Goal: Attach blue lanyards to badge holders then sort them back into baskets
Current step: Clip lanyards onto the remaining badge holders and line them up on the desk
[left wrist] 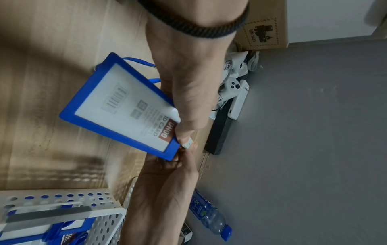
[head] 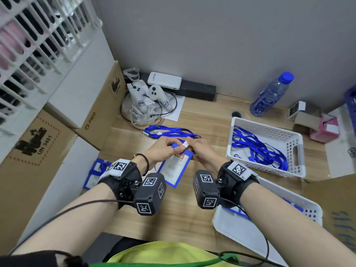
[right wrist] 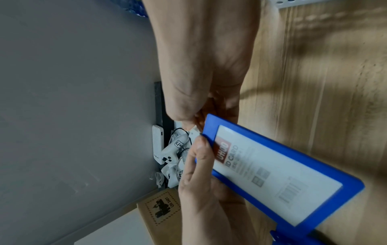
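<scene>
A blue badge holder (head: pixel 174 168) with a white ID card insert hangs tilted above the wooden table, held at its top edge between both hands. My left hand (head: pixel 169 148) grips the holder's top, its thumb (right wrist: pixel 200 149) lying on the blue frame. My right hand (head: pixel 198 149) pinches the white lanyard clip (head: pixel 185 145) against that top edge. The clip's blue lanyard (head: pixel 169 132) trails away onto the table behind the hands. From the left wrist, the holder (left wrist: pixel 123 106) and the clip (left wrist: pixel 187 142) show at my thumb tip.
A white basket (head: pixel 297 151) with several blue lanyards stands at the right. A nearer white basket (head: pixel 312 211) under my right forearm holds badge holders. More holders (head: pixel 94 174) lie at the table's left edge. Cardboard boxes (head: pixel 100 112), white controllers (head: pixel 146 97) and a bottle (head: pixel 269 95) line the back.
</scene>
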The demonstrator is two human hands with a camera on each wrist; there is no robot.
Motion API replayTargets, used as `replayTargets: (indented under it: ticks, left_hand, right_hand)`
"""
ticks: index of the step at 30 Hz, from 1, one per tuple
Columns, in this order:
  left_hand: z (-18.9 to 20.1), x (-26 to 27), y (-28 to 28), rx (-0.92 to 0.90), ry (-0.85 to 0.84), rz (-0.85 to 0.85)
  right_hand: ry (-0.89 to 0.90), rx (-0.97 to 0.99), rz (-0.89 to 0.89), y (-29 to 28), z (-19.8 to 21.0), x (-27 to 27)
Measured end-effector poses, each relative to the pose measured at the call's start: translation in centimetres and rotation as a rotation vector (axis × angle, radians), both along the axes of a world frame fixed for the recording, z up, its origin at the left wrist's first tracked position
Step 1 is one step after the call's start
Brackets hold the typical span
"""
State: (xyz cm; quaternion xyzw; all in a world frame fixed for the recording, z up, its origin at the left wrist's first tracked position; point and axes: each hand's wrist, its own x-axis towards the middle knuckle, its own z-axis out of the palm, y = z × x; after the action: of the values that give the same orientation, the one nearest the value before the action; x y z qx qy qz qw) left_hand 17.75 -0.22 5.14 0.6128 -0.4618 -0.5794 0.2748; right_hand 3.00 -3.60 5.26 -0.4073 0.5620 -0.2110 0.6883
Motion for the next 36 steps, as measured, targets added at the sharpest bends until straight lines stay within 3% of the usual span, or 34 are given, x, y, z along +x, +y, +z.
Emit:
replayTargets:
  ticks: [7,14,17,20,23,26,30,33,36]
  left_hand:
    - [-0.5,0.2,-0.6,0.046,0.076,0.011]
    - [-1.7,1.1,-1.3,0.234,0.133,0.002]
    - [-1.2,1.1,-2.0,0.21,0.111,-0.021]
    - [0.2,0.5,-2.9,0.16,0.259,-0.04]
    - [1.0,0.4,-4.2,0.158,0.335,0.005]
    - [-0.1,1.3,-4.6,0.208,0.219,0.006]
    - [-1.7,2.2,-3.3,0.341,0.049,-0.144]
    - [-2.8,1.6,-2.4,0.284,-0.044,-0.239]
    - [-4.1,1.2,-2.0,0.217,-0.142,-0.217]
  right_hand:
    - [-0.043,-0.012,-0.072,-0.6,-0.1,-0.1]
    - [-0.035,-0.029,-0.125,-1.0,-1.2,-1.6]
    - [0.081,-0.035,-0.069,-0.6,-2.4,-1.9]
    - [0.228,-0.04,-0.006,0.1,-4.1,-1.7]
    - [0.252,-0.023,-0.004,1.0,-5.0,-1.0]
    - [0.161,0.019,-0.008,1.3,-4.7,-0.3]
    - [0.066,-0.024,-0.015,1.2,-4.2,0.0]
    - [0.069,-0.037,-0.009,1.2,-4.1,0.3]
    - [0.047,0.034,-0.085,0.9,-4.1,0.7]
